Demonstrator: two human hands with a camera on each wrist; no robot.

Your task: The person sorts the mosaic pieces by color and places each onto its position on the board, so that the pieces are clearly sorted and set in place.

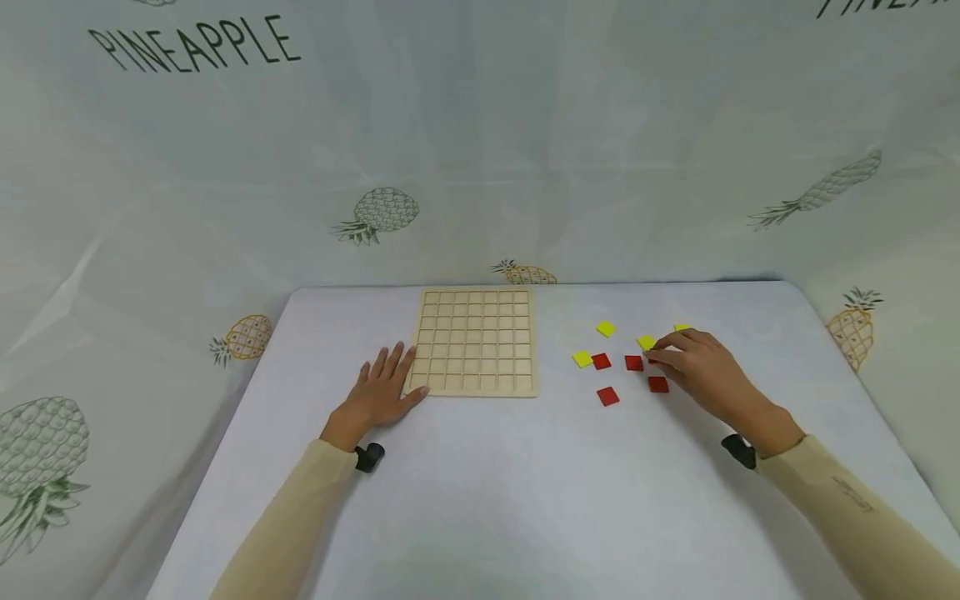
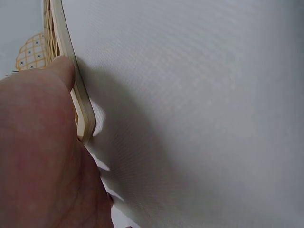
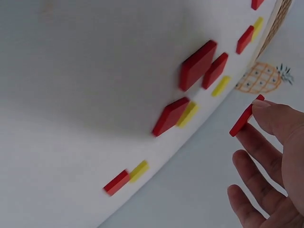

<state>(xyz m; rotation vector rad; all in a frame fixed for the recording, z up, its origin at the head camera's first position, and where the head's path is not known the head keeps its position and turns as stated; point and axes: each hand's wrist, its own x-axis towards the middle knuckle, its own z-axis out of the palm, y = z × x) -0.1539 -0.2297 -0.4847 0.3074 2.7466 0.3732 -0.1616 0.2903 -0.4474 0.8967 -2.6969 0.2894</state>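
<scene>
Over the right of the tabletop (image 1: 480, 492), the right hand (image 1: 708, 377) pinches a red square tile (image 3: 246, 117); well to its left lies the wooden grid board (image 1: 476, 342), nearer the left hand (image 1: 377, 396), fingers spread, thumb touching the board's edge.

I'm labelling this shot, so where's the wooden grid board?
In the head view, the wooden grid board lies far back on the table, left of the coloured tiles, touching the left hand.

Soft, even light fills the head view, laying faint shadows beside the sleeves (image 1: 847, 504) across the pale worktop (image 1: 525, 492), while dimmer, greyer wrist views show scattered tiles (image 3: 117, 183) blurred and a darker shadow along the board (image 2: 84, 107).
</scene>
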